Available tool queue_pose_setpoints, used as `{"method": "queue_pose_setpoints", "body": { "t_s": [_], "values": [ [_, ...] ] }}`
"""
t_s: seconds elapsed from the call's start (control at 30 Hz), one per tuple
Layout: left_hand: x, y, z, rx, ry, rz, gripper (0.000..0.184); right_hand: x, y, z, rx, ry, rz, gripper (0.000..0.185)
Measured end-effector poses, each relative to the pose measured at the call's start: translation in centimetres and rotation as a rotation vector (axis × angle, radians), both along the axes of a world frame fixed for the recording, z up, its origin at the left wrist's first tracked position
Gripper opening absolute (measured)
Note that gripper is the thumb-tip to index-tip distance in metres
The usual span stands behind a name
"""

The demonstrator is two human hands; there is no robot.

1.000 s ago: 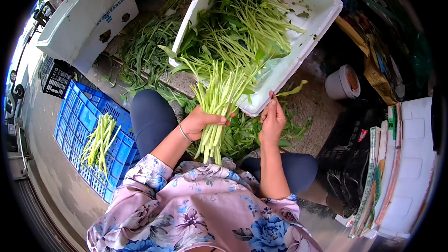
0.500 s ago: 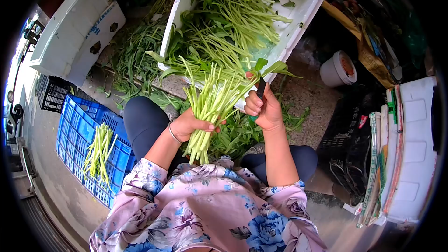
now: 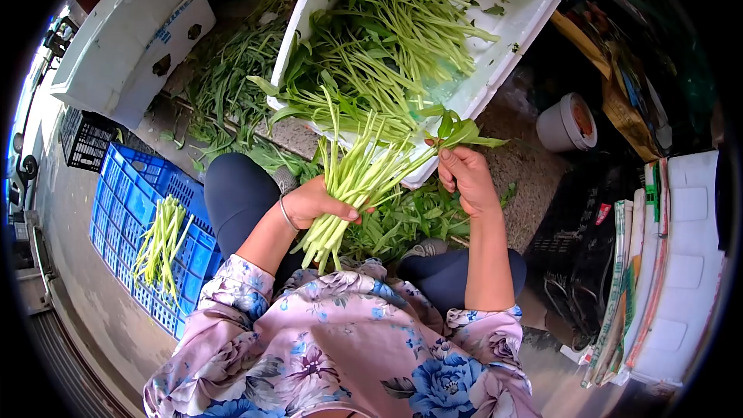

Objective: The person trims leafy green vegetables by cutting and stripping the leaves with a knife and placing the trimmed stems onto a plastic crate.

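- Here's the left hand (image 3: 313, 203), near the centre, fingers and thumb wrapped around a loose bundle of long pale-green stems (image 3: 348, 201).
- And the right hand (image 3: 468, 178), at three o'clock from that bundle: thumb and fingertips pinch together at a dark-green leafy tip (image 3: 464, 135).
- Up at twelve o'clock, the deep white foam box (image 3: 507, 70) holds a heap of leafy green stalks (image 3: 395, 42).
- Toward eight o'clock, a small pile of cut pale stems (image 3: 161, 244) lies on the blue slatted plastic crate (image 3: 116, 213).
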State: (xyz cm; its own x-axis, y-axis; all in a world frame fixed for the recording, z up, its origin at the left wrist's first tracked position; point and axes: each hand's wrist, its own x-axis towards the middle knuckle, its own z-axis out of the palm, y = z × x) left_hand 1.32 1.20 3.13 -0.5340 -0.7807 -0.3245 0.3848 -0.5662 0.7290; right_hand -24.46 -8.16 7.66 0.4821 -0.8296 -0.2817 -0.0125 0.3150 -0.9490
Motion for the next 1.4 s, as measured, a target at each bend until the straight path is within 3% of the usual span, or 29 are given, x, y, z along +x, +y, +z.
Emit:
{"method": "queue_pose_setpoints", "body": {
  "t_s": [0.13, 0.23, 0.4, 0.47, 0.53, 0.57, 0.6, 0.67, 0.73, 0.77, 0.8, 0.83, 0.93, 1.0, 1.07, 1.1, 1.27, 1.37, 1.4],
  "values": [
    [0.2, -0.1, 0.5, -0.002, 0.022, 0.042, 0.055, 0.8, 0.0, -0.2, 0.001, 0.029, -0.090, 0.026],
    [0.9, -0.2, 0.7, -0.009, 0.003, 0.068, 0.054, 1.0, 0.1, -2.3, -0.447, 0.196, -0.153, 0.028],
    [3.2, 0.6, 1.3, -0.079, -0.017, 0.261, 0.051, -0.4, 0.3, -3.6, -0.528, 0.479, -0.164, 0.030],
    [4.7, 0.9, 2.1, -0.073, 0.011, 0.339, 0.053, -2.0, 0.0, -4.2, -0.368, 0.622, 0.034, 0.031],
    [5.9, 1.0, 2.4, -0.039, 0.152, 0.458, 0.060, -1.7, 0.3, -3.1, -0.050, 0.986, 0.646, 0.037],
    [5.9, 0.6, 2.9, -0.083, 0.223, 0.534, 0.061, -0.7, 0.6, -2.1, 0.168, 1.029, 0.835, 0.053],
    [6.0, 0.3, 3.1, -0.094, 0.274, 0.615, 0.061, -0.5, 1.1, -2.2, -0.089, 1.006, 0.923, 0.073],
    [6.1, -0.3, 2.9, -0.123, 0.392, 0.701, 0.060, 0.6, -1.2, -1.6, -0.085, 0.913, 0.923, 0.086],
    [6.2, -0.4, 1.3, -0.096, 0.403, 0.773, 0.060, 3.2, -4.0, -2.5, -0.094, 0.676, 0.572, 0.067],
    [6.2, -0.5, 0.8, -0.077, 0.405, 0.828, 0.060, 5.1, -5.7, -2.6, -0.252, 0.678, 0.417, 0.042],
    [6.2, -0.6, 0.7, -0.073, 0.403, 0.855, 0.059, 7.2, -7.8, -2.9, -0.134, 0.615, 0.275, 0.035],
    [6.1, -0.7, 1.0, -0.091, 0.402, 0.854, 0.060, 9.2, -9.8, -4.8, -0.219, 0.613, 0.172, 0.027],
    [6.4, -1.0, 0.9, -0.079, 0.402, 0.885, 0.063, 15.0, -14.4, -10.8, -0.328, 0.619, 0.018, 0.029],
    [6.5, -1.0, 0.9, -0.049, 0.363, 0.916, 0.062, 18.1, -15.9, -13.6, -0.770, 0.778, -0.189, 0.030],
    [6.7, -0.8, 0.8, -0.029, 0.340, 0.940, 0.058, 19.8, -16.7, -15.0, -0.792, 0.919, -0.181, 0.033],
    [6.6, -0.9, 1.0, -0.012, 0.345, 0.964, 0.055, 20.5, -16.6, -15.0, -0.813, 1.071, -0.193, 0.036],
    [6.8, -0.9, 0.9, -0.029, 0.394, 0.988, 0.047, 19.6, -16.8, -13.5, -0.908, 1.101, -0.213, 0.028],
    [6.4, -1.1, 0.7, -0.068, 0.385, 0.988, 0.045, 18.2, -16.5, -9.3, -0.903, 0.772, -0.269, 0.024],
    [6.2, -1.2, 0.7, -0.073, 0.390, 0.977, 0.045, 17.5, -16.5, -8.1, -0.907, 0.776, -0.280, 0.024]
  ]
}}
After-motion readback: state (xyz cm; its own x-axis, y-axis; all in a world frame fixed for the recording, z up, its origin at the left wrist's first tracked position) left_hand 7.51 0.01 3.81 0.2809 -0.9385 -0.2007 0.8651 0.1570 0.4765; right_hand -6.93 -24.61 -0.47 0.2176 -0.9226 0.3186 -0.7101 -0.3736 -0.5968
